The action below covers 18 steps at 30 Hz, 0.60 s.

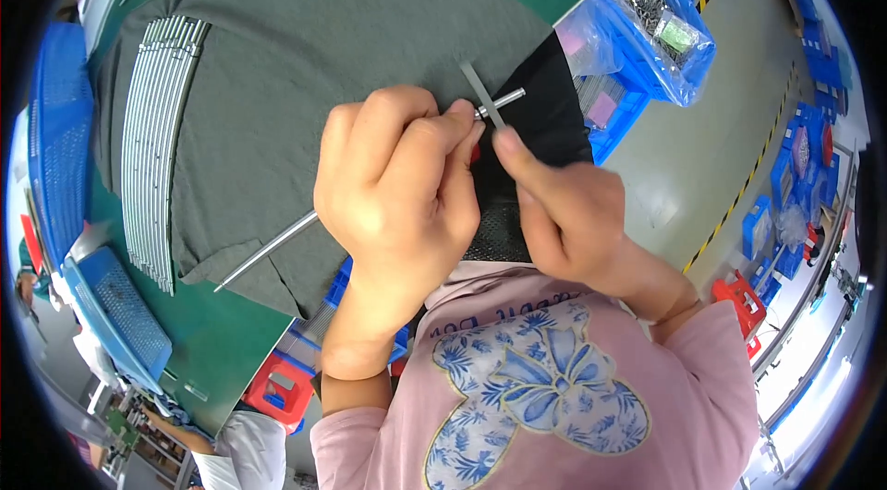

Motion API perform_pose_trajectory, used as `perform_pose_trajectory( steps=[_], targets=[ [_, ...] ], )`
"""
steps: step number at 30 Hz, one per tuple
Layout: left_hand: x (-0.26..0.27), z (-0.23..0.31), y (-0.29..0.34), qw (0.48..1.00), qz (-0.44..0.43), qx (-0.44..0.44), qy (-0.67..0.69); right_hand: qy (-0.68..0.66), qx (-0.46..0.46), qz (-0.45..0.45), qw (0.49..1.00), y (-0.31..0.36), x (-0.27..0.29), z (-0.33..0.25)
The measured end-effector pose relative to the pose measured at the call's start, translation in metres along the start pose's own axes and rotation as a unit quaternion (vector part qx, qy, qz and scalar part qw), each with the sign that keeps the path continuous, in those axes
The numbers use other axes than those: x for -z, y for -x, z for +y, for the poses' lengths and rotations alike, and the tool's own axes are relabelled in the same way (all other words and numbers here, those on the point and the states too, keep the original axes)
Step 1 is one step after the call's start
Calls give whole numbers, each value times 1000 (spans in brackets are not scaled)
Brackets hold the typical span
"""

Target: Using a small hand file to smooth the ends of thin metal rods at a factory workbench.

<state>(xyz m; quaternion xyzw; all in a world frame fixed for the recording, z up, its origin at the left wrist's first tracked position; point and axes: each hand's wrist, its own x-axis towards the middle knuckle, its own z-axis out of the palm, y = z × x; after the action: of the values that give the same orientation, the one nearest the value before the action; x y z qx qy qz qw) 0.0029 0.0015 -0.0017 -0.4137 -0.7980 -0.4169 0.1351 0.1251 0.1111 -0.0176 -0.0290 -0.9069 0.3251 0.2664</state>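
My left hand (397,181) is closed around a slim, shiny metal rod (269,250), which slants from lower left to upper right through the fist. Just past my thumb and forefinger, the rod's stepped, grooved end sticks out. My right hand (575,213) is closed on a flat grey file-like strip (477,84), its thumb along the lower end. The strip crosses the rod near that grooved end and seems to touch it; slight blur hides the exact contact. Left of my hands, a row of similar metal rods (157,148) lies side by side on a dark grey cloth (268,56).
The cloth covers a green table (208,342). Blue baskets (115,305) stand at its left edge. On the right, a blue bin (698,60) holds small metal parts in plastic. Red stools (277,388) stand below, and a person in white (254,448) sits at lower left.
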Motion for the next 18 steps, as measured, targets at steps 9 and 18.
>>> perform_pose_trajectory(
  steps=[9, 18],
  targets=[
    [0, 1, 1, 1000, 3, -7, 4, -35, -56, -54, 996, -8, 13, -13],
    [2, 2, -1, 1000, -4, -2, -4, -59, -54, -46, 996, -2, 11, -9]
  ],
)
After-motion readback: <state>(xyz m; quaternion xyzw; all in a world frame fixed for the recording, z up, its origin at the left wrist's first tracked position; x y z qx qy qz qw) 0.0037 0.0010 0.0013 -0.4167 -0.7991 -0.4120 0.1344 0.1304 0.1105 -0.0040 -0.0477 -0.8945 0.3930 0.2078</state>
